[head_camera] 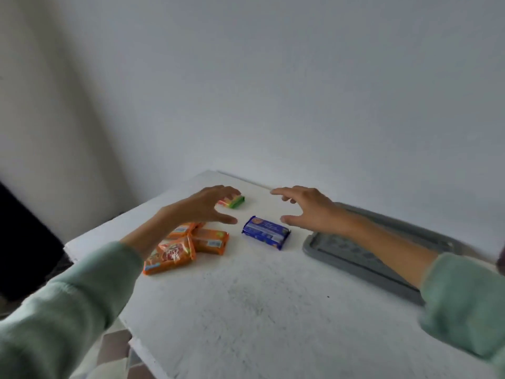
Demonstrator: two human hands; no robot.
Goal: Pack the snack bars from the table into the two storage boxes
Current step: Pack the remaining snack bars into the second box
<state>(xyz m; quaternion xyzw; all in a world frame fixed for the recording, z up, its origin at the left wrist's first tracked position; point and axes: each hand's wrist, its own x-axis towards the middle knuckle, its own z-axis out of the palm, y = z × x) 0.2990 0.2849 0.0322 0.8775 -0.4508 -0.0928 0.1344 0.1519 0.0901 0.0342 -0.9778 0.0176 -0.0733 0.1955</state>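
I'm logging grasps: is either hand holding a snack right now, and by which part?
Nothing is held. The left hand is open over the green-and-red bar; the right hand is open near the blue pack.

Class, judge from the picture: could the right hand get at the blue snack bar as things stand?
Probably yes. The right hand is open just beside the blue snack bar, which lies by itself on the table; nothing stands between them.
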